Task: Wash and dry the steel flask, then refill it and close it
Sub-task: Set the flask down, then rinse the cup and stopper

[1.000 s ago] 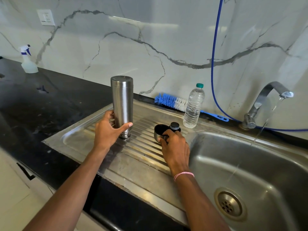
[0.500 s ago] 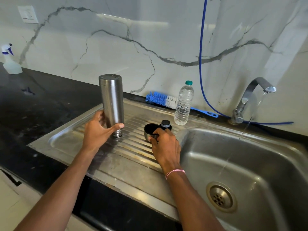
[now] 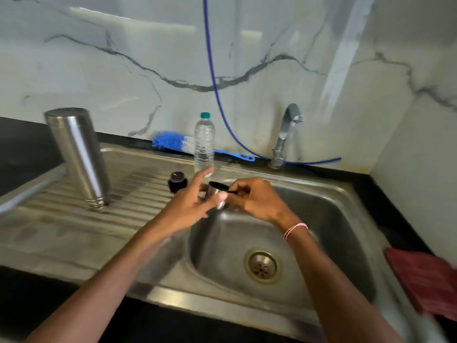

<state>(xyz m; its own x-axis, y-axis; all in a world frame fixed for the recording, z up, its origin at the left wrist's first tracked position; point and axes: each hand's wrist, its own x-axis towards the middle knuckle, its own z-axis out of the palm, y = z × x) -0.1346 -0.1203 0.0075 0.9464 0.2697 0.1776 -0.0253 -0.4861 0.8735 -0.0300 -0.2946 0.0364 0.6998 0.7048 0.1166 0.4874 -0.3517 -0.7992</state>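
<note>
The steel flask stands upside down on the ribbed draining board, free of both hands. Its black stopper sits on the board to the right of it. The steel cup lid, black inside, is held over the left edge of the sink basin. My right hand grips the lid at its rim. My left hand touches the lid's left side with fingers spread around it.
A clear water bottle with a green cap stands at the back. A blue bottle brush lies behind it. The tap and a blue hose are at the wall. A red cloth lies at the right.
My left hand let go of the flask and moved right to the cup lid. My right hand lifted the lid off the board over the basin. The view shifted right.
</note>
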